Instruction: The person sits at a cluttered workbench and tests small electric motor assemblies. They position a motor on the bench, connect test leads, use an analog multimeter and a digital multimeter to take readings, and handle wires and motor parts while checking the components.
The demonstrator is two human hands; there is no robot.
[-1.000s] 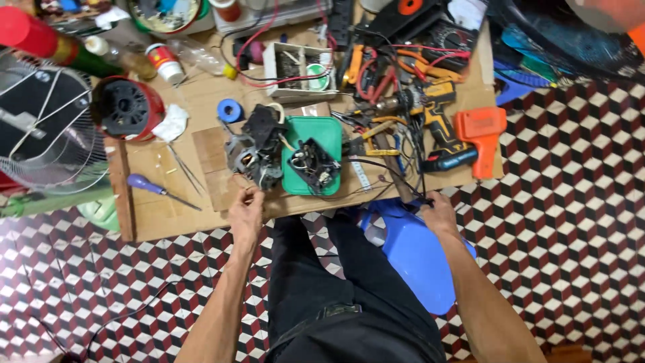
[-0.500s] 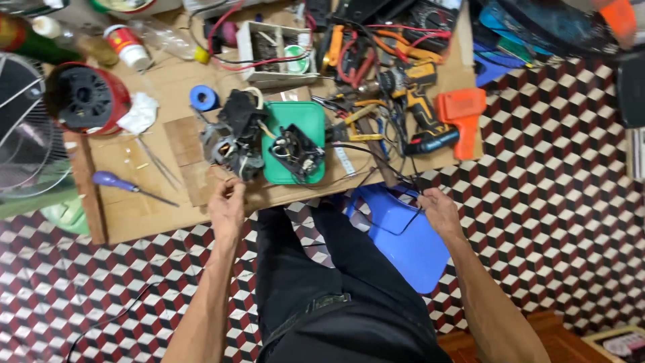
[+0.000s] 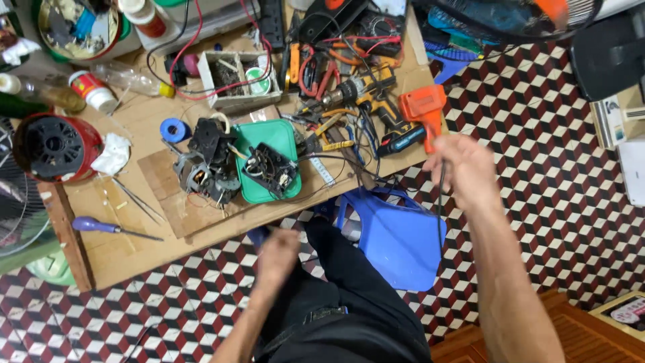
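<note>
Left hand (image 3: 279,250), lower centre, motion-blurred; whether its fingers are curled or spread cannot be told, holds nothing visible. Right hand (image 3: 459,168), right of centre, fingers closed pinching a thin black wire (image 3: 440,208) hanging over the blue stool (image 3: 396,235). Bench (image 3: 134,249) cut off at top. Green tray (image 3: 259,138), centre, holds 1 black wired part (image 3: 270,169). Small grey box (image 3: 232,77) above holds a green roll; other contents unclear.

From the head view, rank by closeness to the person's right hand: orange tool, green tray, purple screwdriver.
From the right hand:
1. Orange tool, just above it at the board's right end.
2. Green tray, mid-board.
3. Purple screwdriver, far left edge.
</note>
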